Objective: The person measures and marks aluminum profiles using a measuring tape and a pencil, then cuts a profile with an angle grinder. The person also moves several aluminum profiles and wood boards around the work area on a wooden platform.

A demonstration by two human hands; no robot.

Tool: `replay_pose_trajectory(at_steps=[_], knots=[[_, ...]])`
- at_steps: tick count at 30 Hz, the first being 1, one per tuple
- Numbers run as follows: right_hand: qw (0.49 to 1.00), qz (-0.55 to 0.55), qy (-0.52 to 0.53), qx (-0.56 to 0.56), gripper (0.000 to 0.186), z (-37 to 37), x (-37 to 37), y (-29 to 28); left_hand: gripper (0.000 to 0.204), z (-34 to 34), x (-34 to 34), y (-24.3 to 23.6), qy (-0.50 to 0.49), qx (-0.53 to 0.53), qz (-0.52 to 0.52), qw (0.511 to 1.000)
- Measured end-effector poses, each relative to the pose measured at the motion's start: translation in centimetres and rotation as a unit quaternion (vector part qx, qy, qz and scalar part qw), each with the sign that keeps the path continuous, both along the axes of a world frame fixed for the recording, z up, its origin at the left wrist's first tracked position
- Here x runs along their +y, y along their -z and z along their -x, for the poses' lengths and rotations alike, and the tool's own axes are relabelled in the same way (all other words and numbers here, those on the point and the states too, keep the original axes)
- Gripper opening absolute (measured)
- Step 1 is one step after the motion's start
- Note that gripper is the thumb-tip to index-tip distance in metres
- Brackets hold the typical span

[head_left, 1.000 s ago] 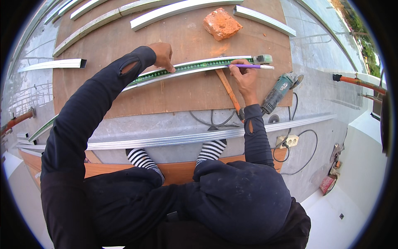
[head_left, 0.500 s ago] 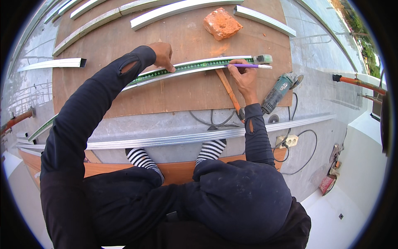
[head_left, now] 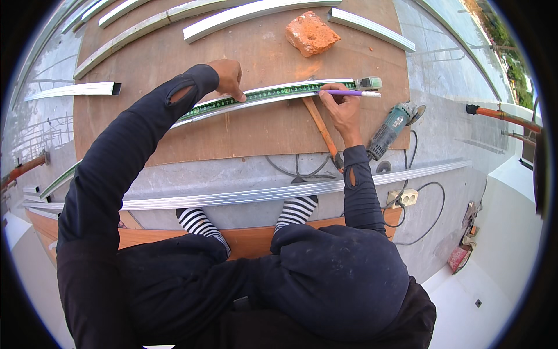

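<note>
A green tape measure blade (head_left: 264,92) lies extended along a long silvery metal profile (head_left: 270,99). Its case (head_left: 368,83) rests at the profile's right end. My left hand (head_left: 228,78) is curled over the far edge, one finger pressing the blade against the profile; its other fingers are partly hidden. Between the fingers of my right hand (head_left: 343,112) is a purple pen (head_left: 349,92) with a white end, its tip at the near edge of the blade. Below the profile, by my right hand, lies a hammer with a wooden handle (head_left: 319,127).
A brown board (head_left: 174,142) lies under the work. It bears a broken orange brick (head_left: 311,33) and several metal profiles (head_left: 250,17). An angle grinder (head_left: 390,128) lies right, with its cord near a socket block (head_left: 407,198). Long metal strips (head_left: 250,198) cross before my feet.
</note>
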State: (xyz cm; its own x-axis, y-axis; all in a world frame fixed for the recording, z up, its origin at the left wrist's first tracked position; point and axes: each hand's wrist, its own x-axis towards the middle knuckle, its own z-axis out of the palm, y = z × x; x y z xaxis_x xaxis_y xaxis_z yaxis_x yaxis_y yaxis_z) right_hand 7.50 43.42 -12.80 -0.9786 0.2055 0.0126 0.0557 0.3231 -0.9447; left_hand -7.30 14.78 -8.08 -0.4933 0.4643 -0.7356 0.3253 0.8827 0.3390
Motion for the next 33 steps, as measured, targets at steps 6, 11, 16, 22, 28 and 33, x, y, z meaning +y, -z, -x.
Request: replay_pose_trajectory(at_steps=[6, 11, 16, 22, 28, 33], knots=[[1.000, -0.022, -0.008, -0.006, 0.016, 0.07, 0.35, 0.18, 0.038, 0.00, 0.04, -0.02, -0.003, 0.000, 0.001, 1.000], [1.000, 0.007, -0.002, 0.005, 0.015, 0.09, 0.03, 0.17, 0.038, 0.00, 0.03, -0.06, -0.005, -0.002, 0.001, 1.000], [1.000, -0.016, -0.006, 0.004, 0.016, 0.07, 0.34, 0.13, 0.038, 0.01, 0.09, -0.24, -0.001, -0.004, -0.005, 1.000], [1.000, -0.027, -0.010, -0.003, 0.018, 0.13, 0.13, -0.20, 0.038, 0.12, -0.14, 0.27, -0.005, -0.004, 0.001, 1.000], [1.000, -0.018, -0.011, -0.006, 0.018, 0.19, 0.14, -0.03, 0.038, 0.14, -0.32, 0.26, 0.001, -0.007, -0.003, 1.000], [0.999, -0.021, -0.025, -0.024, 0.016, 0.17, 0.81, -0.31, 0.038, 0.16, -0.13, 0.22, -0.002, -0.004, -0.002, 1.000]])
